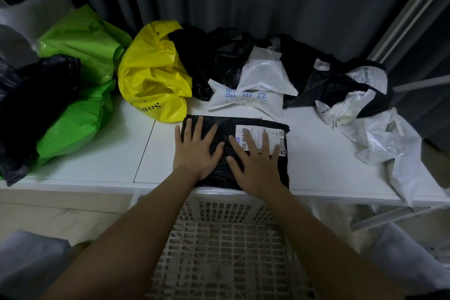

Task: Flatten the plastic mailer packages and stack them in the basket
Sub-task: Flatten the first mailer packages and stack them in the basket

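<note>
Black mailer (233, 151) with a white shipping label (261, 137) lies flat on the white table (328, 165), at the near edge, directly ahead of you and directly above the white lattice basket (219, 251) that sits below the edge. From the head camera, your left hand (196, 151) presses its left half and your right hand (255, 165) presses its right half, partly over the label; both lie palm down with fingers spread and straight, gripping nothing. The mailer looks roughly square, a little wider than deep, with its near edge running along the table edge, so both hands are equally close and the basket lies straight back toward you. I judge the next move to be a short pull toward you, then down. No mailer shows in the part of the basket you can see. Behind wait a yellow bag (153, 73), green bags (82, 56), a white mailer (253, 87), more black bags and crumpled white ones on the right.
</note>
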`<state>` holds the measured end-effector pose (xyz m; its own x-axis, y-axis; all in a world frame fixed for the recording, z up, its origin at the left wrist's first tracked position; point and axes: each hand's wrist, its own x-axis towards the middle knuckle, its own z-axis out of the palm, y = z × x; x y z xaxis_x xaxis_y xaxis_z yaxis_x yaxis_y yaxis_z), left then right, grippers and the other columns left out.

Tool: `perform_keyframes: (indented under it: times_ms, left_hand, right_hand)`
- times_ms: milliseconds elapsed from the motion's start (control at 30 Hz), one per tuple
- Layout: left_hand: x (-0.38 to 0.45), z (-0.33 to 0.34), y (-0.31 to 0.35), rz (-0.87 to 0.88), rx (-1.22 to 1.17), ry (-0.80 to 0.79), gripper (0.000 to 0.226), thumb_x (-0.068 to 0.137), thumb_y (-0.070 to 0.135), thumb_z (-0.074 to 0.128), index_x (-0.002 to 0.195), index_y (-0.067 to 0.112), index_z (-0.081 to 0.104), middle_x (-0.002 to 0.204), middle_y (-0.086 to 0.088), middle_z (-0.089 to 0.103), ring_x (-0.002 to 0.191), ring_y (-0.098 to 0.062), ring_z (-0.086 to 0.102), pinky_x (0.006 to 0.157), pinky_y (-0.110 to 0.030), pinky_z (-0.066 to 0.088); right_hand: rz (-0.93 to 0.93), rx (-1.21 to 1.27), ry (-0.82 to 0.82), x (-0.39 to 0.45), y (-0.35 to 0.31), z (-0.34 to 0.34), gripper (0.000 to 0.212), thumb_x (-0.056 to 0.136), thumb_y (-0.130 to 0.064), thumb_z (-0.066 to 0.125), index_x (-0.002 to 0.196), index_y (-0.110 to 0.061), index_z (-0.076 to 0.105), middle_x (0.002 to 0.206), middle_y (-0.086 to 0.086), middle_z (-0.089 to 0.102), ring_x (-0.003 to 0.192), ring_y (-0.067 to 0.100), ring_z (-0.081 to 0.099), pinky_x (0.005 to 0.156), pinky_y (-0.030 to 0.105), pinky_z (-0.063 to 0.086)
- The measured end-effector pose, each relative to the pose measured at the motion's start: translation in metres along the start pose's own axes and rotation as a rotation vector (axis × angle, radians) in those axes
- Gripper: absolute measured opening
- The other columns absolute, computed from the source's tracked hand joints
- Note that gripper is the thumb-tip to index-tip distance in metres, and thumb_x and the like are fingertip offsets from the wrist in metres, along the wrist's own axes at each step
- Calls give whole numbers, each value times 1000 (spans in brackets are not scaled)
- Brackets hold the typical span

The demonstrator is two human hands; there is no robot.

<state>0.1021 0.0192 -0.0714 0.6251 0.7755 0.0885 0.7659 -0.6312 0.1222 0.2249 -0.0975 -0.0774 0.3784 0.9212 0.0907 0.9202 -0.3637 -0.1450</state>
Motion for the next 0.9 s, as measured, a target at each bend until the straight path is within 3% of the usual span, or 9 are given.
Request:
perform_keyframes:
  times_ms: [133, 267, 333, 400, 533, 600, 700, 900]
  left_hand:
    - [-2, 0, 0, 27, 27, 19, 83, 78, 65, -7, 152, 34, 15, 161, -10, 3, 148, -32, -5, 117, -47, -9]
    - [-4, -7, 6, 7, 131, -48, 67, 95, 60, 7, 154, 28, 4, 160, -14, -7, 146, -34, -13, 118, -48, -10]
    - [-11, -9, 14, 21, 152, -50, 65, 96, 55, 4, 154, 24, 0, 160, -14, -10, 146, -34, -16, 117, -49, -11]
    - [-25, -6, 15, 55, 70, -37, 76, 85, 56, -8, 154, 25, 1, 160, -10, -9, 146, -31, -14, 116, -48, -9]
    - [-40, 2, 5, 89, -18, 25, 74, 86, 58, -1, 153, 28, 10, 161, -4, 1, 148, -27, -5, 118, -46, -3]
    - [-41, 3, 6, 76, -20, 37, 73, 87, 57, 1, 153, 28, 12, 161, -5, 3, 148, -28, -3, 118, -48, -1]
    - [-41, 4, 7, 75, -5, 33, 74, 87, 58, -1, 153, 28, 13, 161, -5, 3, 148, -29, -4, 117, -50, -1]
    - [-40, -2, 11, 58, 19, -36, 82, 80, 59, -8, 153, 28, 13, 161, -5, 1, 148, -29, -7, 117, -49, -4]
  right_hand:
    - [20, 8, 17, -4, 1, 6, 67, 91, -68, -1, 149, -44, 22, 159, 2, 23, 145, 44, 10, 108, 68, 11]
    - [5, -7, 9, -6, -3, 7, 60, 94, -63, 18, 146, -40, 35, 153, 6, 36, 140, 47, 25, 103, 72, 22]
    - [7, -10, 20, -6, -2, 6, 58, 93, -60, 25, 143, -37, 42, 149, 8, 43, 136, 48, 32, 98, 73, 28]
    - [4, -9, 20, -3, 0, 6, 59, 95, -61, 20, 144, -36, 42, 149, 8, 43, 135, 49, 33, 97, 74, 30]
    - [-39, -5, 2, -5, 4, 3, 70, 92, -69, 0, 148, -39, 30, 157, 5, 29, 142, 46, 20, 104, 72, 20]
    - [-36, -21, 10, -12, 8, 2, 71, 91, -71, 2, 149, -40, 29, 157, 5, 28, 142, 46, 20, 105, 71, 17]
    - [11, -34, 50, -29, 14, 6, 68, 92, -72, 12, 147, -39, 32, 153, 6, 36, 137, 46, 31, 106, 67, 23]
    - [55, 7, -56, -31, 13, 1, 68, 93, -70, 14, 143, -36, 42, 148, 8, 43, 131, 47, 41, 102, 63, 33]
